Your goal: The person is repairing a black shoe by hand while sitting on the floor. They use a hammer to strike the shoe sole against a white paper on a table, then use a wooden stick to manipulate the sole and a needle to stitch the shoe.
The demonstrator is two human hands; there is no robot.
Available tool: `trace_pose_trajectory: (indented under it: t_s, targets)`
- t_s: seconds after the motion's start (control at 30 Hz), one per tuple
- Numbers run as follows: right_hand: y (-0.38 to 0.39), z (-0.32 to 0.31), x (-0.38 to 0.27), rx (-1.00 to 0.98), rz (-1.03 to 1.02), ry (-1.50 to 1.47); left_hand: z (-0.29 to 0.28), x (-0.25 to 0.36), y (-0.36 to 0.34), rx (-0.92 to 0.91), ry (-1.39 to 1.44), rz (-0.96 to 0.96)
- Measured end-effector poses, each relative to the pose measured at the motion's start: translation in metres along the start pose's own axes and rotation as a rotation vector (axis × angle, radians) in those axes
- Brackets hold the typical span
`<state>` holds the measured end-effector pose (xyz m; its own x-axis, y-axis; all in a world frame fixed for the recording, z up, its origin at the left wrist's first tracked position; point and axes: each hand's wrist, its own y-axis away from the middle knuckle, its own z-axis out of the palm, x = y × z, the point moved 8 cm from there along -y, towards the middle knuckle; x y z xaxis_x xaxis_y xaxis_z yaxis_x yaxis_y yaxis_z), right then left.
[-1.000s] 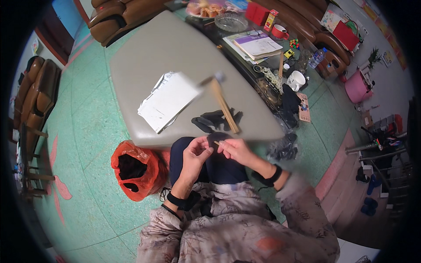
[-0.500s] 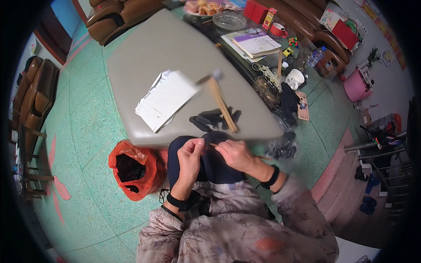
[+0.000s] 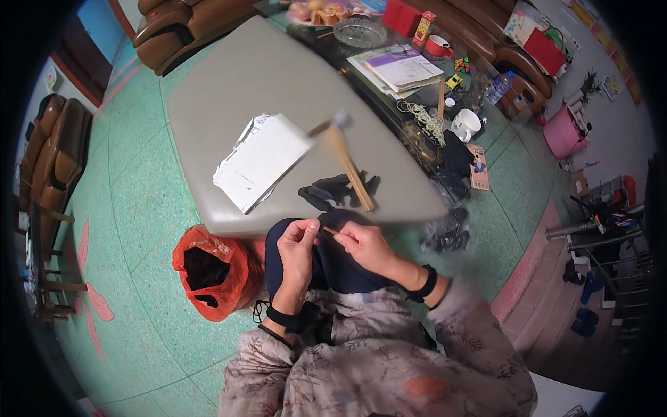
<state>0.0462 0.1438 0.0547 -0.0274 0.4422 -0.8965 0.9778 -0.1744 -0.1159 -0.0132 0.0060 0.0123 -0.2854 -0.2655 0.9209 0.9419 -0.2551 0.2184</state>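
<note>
Just off the near edge of the grey bench (image 3: 236, 83), we record one right hand (image 3: 365, 244) pinching one thin brown stick (image 3: 328, 229), tip toward the left hand (image 3: 297, 244), which is closed at the fingertips; whether it grips anything, we cannot tell. On the bench we count one white paper stack (image 3: 262, 163), one wooden bar (image 3: 351, 170), several dark pieces (image 3: 323, 190). Beside its near-left corner: one red bag (image 3: 235, 288).

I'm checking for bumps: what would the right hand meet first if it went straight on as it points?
Most likely the left hand, just ahead of the right hand, though depth is unclear and it might pass above or below.
</note>
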Motion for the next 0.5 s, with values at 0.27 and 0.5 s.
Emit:
trace_pose_trajectory:
  t_s: [0.27, 0.5]
  targets:
    - [0.004, -0.030, -0.014, 0.128, -0.018, -0.107, -0.001, 0.011, 0.009, -0.095, -0.163, 0.064]
    - [-0.005, -0.012, -0.017, -0.116, 0.034, -0.223, 0.015, 0.021, 0.026, -0.205, -0.279, 0.080]
